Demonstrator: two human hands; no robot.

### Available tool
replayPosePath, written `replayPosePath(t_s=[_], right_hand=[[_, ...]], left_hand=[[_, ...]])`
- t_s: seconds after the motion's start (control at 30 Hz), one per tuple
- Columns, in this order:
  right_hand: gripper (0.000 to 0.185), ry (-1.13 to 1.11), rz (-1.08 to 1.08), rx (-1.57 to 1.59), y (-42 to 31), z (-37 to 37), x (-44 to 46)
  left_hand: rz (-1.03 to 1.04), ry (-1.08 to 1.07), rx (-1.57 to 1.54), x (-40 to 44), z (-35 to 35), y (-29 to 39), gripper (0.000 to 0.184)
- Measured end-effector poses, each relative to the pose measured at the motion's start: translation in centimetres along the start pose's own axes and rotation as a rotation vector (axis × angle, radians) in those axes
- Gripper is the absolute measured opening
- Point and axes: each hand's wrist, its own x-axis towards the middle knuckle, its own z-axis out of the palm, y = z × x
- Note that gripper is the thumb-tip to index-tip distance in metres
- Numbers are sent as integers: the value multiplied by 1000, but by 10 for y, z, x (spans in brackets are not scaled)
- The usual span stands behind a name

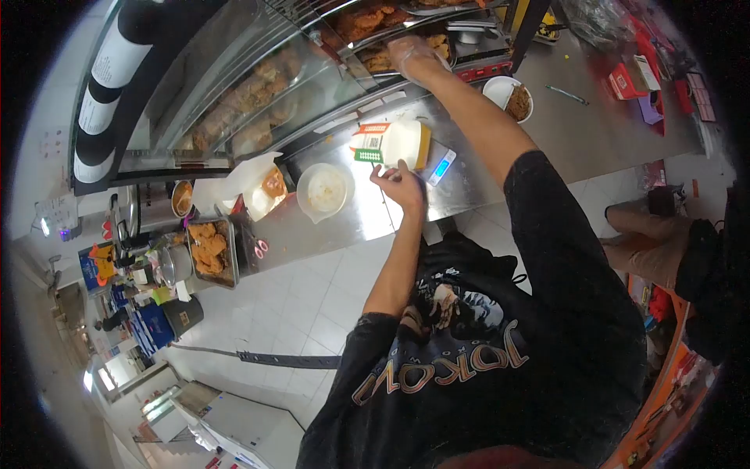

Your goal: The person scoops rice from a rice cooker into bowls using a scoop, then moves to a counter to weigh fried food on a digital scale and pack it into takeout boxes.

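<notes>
My left hand point(402, 189) is at the near edge of a paper food box point(406, 143) with a white inside and red, green and yellow printing. Its fingers are apart, and one fingertip meets the box edge. The box lies on the steel counter beside a small scale point(442, 167) with a lit blue display. My right hand point(416, 59), which seems to wear a clear plastic glove, reaches into the display case over a tray of fried chicken point(380, 60). Its fingertips are hard to make out, so I cannot tell what they hold.
A translucent bowl point(325, 192) and an open box with food point(267, 193) stand left on the counter point(367, 207). Further left is a metal tray of fried chicken point(209, 248) near pink-handled scissors point(260, 248). A white bowl point(500, 90) and pen point(567, 95) lie right. Another person's legs point(648, 246) show at right.
</notes>
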Motion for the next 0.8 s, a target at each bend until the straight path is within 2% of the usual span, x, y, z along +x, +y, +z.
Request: replayPosePath(t_s=[0.07,0.17,0.27,0.37,0.43,0.5,0.53,0.57,0.63,0.67,0.8], right_hand=[[31,-61,41,84,-5,-12,-15],[32,276,-250,60,2,1,-41],[30,473,-431,58,8,-12,-72],[26,644,-460,229,25,-19,-106],[21,616,-242,447,24,-11,-150],[19,525,-65,569,35,50,-183],[20,317,36,540,39,72,-199],[21,106,135,508,42,93,-210],[25,142,172,421,54,147,-219],[27,160,191,377,57,160,-221],[25,68,236,335,59,164,-217]], left_hand=[[8,-58,-37,6,-1,-8,54],[6,-135,-66,6,-2,-15,53],[15,-131,22,7,-3,-15,53],[-26,-172,-25,7,-3,-13,54],[-36,-168,62,12,-8,-15,54],[-38,-153,108,11,-18,2,53],[-82,-138,91,7,-26,18,52],[-38,-154,86,11,-38,9,53],[52,-195,80,23,-66,-17,53],[18,-183,109,18,-76,-6,53],[-24,-155,56,10,-108,9,51]])
